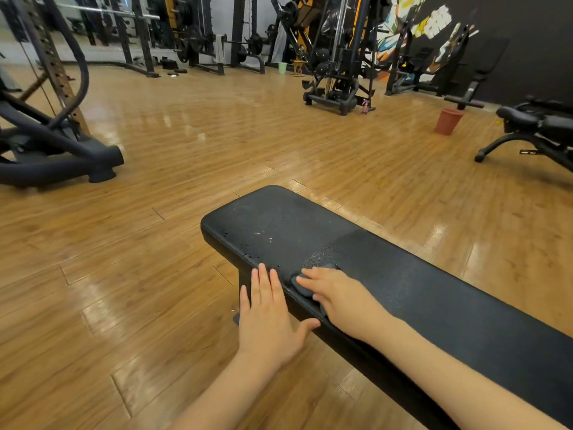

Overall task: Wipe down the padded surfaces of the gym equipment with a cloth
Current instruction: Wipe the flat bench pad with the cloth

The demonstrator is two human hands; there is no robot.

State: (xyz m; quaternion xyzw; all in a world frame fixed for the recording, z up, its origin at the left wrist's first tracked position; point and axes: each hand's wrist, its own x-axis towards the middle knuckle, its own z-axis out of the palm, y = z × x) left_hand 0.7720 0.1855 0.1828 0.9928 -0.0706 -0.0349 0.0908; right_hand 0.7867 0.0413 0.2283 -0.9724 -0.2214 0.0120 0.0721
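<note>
A long black padded bench (403, 290) runs from the lower right toward the middle of the head view. Its far end carries water droplets and pale smears; the nearer part looks darker and even. My right hand (338, 297) lies flat on a small dark grey cloth (302, 288), pressing it onto the pad near the bench's left edge. Only the cloth's edges show past the fingers. My left hand (269, 318) rests with straight fingers against the bench's left side edge, thumb spread toward the pad.
Wooden floor surrounds the bench. A black machine base (62, 159) stands at the left, another padded bench (539, 128) at the right, a red-brown bucket (448, 121) beyond it, and racks and a cable machine (338, 72) along the back wall.
</note>
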